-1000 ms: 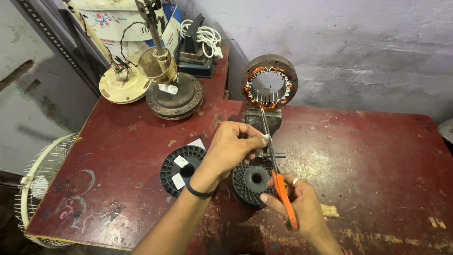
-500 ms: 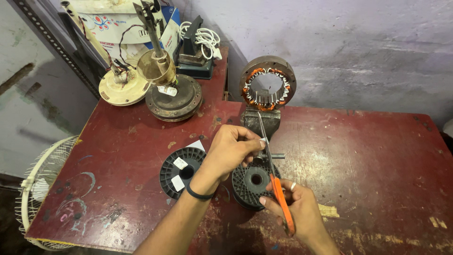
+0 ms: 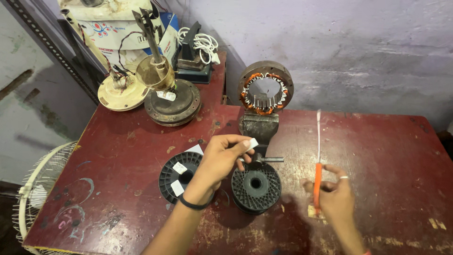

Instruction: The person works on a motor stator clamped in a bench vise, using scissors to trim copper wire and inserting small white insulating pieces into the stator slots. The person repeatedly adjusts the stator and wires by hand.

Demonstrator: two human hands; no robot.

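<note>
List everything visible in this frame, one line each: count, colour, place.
table: one, worn dark red, under everything
stator ring: one, rusty with orange windings, clamped upright at table's back
vise: one, grey, below the ring
black spools: two, flat, table centre
fan motor parts: two, cream and rusty, back left
fan guard: one, white wire, left of table
white cable: one, coiled, back
left hand: pinching a small white strip
right hand: holding an orange-handled tool

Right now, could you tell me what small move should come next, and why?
Probably bring the small white paper strip, pinched in the left hand, up to the copper-wound round stator clamped in the grey vise; the right hand holds the orange-handled tool aside.
</note>
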